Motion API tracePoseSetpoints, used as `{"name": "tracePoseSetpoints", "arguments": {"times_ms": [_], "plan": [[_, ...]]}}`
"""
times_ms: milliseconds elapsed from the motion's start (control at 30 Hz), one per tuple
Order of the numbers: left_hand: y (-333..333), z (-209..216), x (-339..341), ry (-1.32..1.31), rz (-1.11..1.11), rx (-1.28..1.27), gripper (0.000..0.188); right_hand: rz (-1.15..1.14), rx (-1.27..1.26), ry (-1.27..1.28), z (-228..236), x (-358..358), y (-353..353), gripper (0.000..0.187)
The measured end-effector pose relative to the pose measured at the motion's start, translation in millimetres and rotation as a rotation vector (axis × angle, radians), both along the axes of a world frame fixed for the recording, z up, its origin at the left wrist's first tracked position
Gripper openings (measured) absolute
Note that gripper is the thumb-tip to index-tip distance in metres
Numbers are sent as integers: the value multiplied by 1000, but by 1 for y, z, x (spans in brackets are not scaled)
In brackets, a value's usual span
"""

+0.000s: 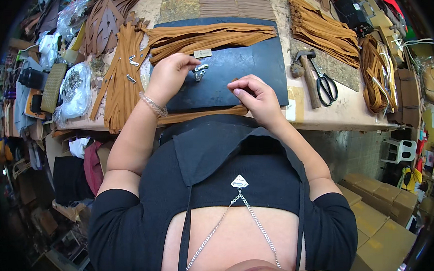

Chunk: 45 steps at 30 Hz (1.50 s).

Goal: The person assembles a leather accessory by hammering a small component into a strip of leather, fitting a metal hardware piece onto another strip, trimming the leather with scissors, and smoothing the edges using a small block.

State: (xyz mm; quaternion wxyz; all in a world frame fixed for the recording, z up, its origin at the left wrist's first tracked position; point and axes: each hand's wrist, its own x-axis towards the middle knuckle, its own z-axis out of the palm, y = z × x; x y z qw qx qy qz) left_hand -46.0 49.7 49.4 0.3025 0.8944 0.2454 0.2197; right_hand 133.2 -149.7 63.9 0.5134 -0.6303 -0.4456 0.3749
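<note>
My left hand [170, 79] is over the black board [240, 58], its thumb and fingers pinched together. What they hold, if anything, I cannot make out. Right beside those fingertips, a few small shiny metal pieces, like zipper sliders [200, 72], lie in a little heap. A small grey block [202, 53] is just beyond them. Over the board's near right part, my right hand [259, 97] is closed, with the tip of a brown strip [234, 79] showing at its fingers. Long brown strips [202, 38] lie bundled across the board's far side, and more run along its near edge.
Brown strips [123, 76] with metal pieces on them hang over the table edge at left. At right lie a hammer [310, 81], black-handled scissors [327, 89] and another strip bundle [323, 33]. A plastic bag [75, 91] sits far left; cardboard boxes [383, 242] stand below right.
</note>
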Motion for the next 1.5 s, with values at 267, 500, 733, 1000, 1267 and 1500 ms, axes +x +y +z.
{"name": "tracePoseSetpoints", "arguments": {"times_ms": [267,500,733,1000,1267,1500], "plan": [[-17,4,8,-93,141,-549,14,14,41,-134,1,-3,5,18],[-51,13,16,-276,22,-1017,18,-36,182,-365,-7,-5,8,25],[-56,21,9,-223,-22,-1084,16,-24,206,-447,3,-5,4,15],[-57,34,-2,11,-208,-1141,21,85,384,-495,12,-4,3,10],[-60,70,-9,-150,-157,-1096,21,97,163,282,58,5,-8,16],[-68,88,-13,-163,-164,-921,19,149,90,140,83,-3,-11,12]]}}
